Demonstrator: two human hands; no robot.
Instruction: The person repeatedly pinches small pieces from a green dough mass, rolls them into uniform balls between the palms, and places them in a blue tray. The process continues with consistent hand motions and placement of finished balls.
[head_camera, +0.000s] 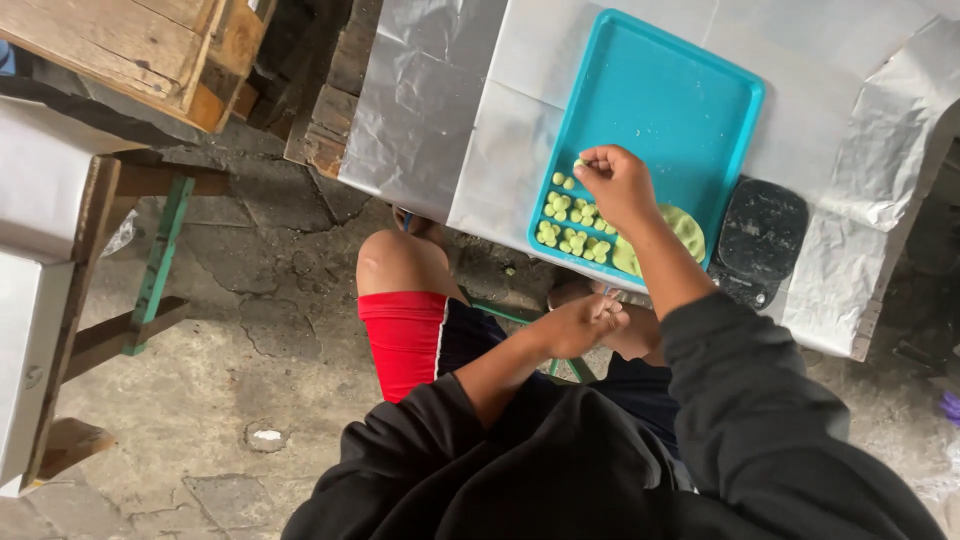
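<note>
A table (640, 40) covered in white paper and a sheet of foil filled the upper part of the view, and on it lay a turquoise tray (670, 100) with a dark flat object (760, 240) just beside its right end. At the near end of the tray sat a flattened lump of green dough (685, 228), and left of it a cluster of small green dough pieces (572, 228) in loose rows. The right hand (615, 183) hovered over the top of that cluster, fingers pinched around what seemed one small piece, apparently setting it down; placing it called for a free spot beside the rows. The left hand (583, 322) rested loosely curled below the table edge; whether it held anything could not be told.
</note>
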